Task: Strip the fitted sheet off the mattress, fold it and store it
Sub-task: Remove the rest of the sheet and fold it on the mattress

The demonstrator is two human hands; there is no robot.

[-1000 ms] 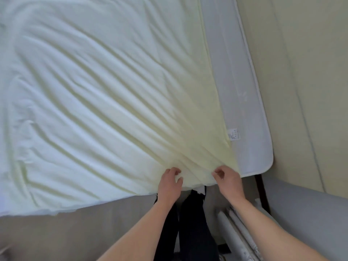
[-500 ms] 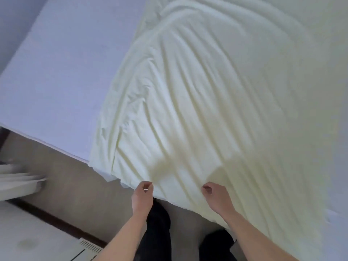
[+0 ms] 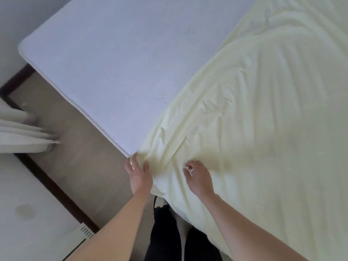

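Note:
A pale yellow fitted sheet lies wrinkled over the right part of a white mattress, whose left part is bare. My left hand holds the sheet's bunched near edge at the mattress edge, thumb and fingers around the fabric. A little to the right, my right hand pinches the same edge with curled fingers. Folds fan out from both hands across the sheet. The sheet hangs down past the near mattress edge in front of my legs.
Beige floor runs along the mattress's near side. A white curtain hangs at the left. A dark strip borders a white surface at bottom left. My dark trousers show below.
My view has swung left, and the sheet now covers less of the mattress, with more bare white showing. Both hands keep hold of the sheet's near edge.

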